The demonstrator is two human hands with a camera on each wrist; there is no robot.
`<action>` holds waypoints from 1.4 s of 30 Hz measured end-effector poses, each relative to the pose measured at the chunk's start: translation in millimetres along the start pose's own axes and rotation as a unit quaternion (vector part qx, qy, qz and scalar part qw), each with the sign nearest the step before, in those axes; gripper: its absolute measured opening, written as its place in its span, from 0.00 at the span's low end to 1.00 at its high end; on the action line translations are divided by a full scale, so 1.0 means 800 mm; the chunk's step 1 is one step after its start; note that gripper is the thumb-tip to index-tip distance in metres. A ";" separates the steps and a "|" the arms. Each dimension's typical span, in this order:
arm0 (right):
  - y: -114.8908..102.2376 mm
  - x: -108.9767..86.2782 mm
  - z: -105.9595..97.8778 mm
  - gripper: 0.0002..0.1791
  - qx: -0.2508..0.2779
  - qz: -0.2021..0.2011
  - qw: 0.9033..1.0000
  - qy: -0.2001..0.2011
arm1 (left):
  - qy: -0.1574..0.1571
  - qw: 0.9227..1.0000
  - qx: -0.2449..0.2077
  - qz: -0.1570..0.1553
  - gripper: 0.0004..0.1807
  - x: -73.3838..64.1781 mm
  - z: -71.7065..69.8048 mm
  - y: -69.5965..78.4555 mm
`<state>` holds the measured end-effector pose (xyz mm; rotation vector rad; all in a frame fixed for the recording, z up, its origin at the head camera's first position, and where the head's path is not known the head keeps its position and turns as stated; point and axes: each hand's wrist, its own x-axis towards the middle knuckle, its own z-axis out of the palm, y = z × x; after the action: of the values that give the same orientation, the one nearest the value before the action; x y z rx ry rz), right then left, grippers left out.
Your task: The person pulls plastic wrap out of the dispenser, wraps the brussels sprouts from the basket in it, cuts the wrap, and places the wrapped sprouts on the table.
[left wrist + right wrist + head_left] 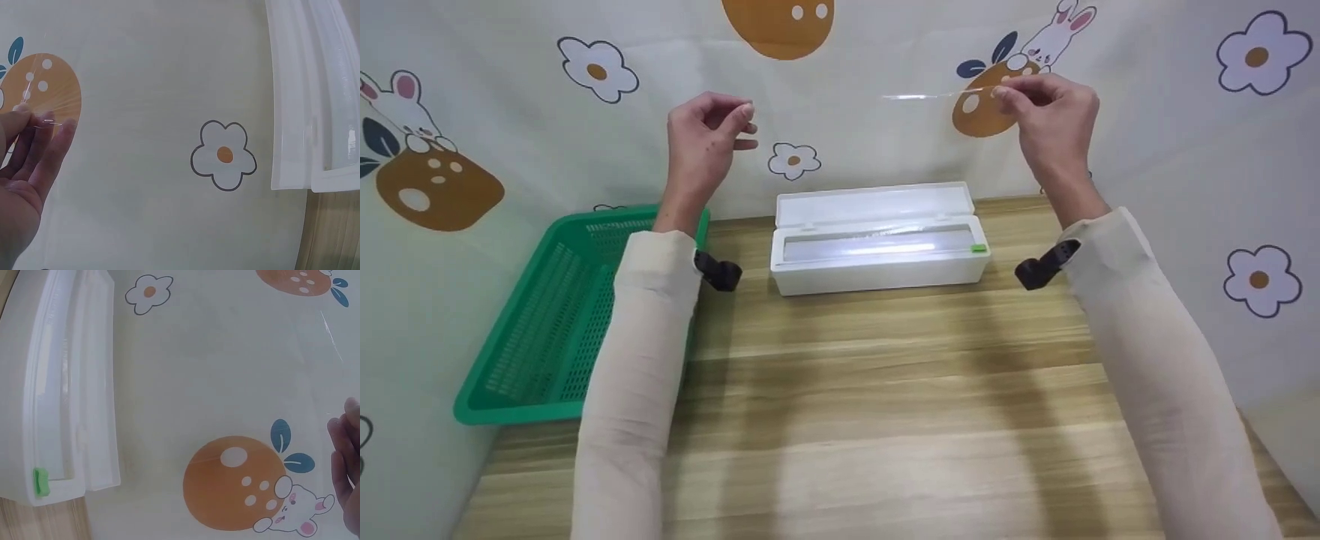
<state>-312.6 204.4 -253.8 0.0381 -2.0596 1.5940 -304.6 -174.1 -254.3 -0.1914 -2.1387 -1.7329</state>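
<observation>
My left hand and right hand are raised wide apart in front of the patterned backdrop. Each pinches a corner of a sheet of clear plastic wrap between thumb and fingers. The wrap is nearly invisible and shows mostly as thin glints, including one by the left fingertips in the left wrist view and a streak in the right wrist view. Below and between the hands stands a white plastic wrap dispenser, its lid tipped back. A roll shows inside, and a small green slide cutter sits at its front right.
A green perforated basket stands at the left, under my left forearm. The wood-grain table extends forward to the backdrop, which is printed with flowers, oranges and rabbits. Black wrist cameras jut inward from both sleeves.
</observation>
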 end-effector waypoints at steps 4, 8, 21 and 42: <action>0.003 -0.003 -0.005 0.13 0.015 -0.010 1.000 -0.013 | -0.006 1.000 -0.009 0.003 0.14 -0.009 -0.002 0.001; 0.007 -0.010 -0.014 0.12 0.026 -0.017 0.999 -0.027 | -0.022 1.000 -0.012 0.008 0.13 -0.018 -0.005 0.002; 0.010 -0.045 -0.044 0.09 0.006 -0.032 0.997 -0.075 | -0.068 0.997 -0.001 0.025 0.14 -0.060 -0.019 0.000; 0.035 -0.122 -0.087 0.07 -0.009 -0.085 0.984 -0.158 | -0.162 0.985 0.046 0.047 0.13 -0.123 -0.043 -0.022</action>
<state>-211.1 247.7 -308.1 0.4774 -2.2362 1.5418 -213.0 -198.3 -301.5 -0.5760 -2.3854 -1.6371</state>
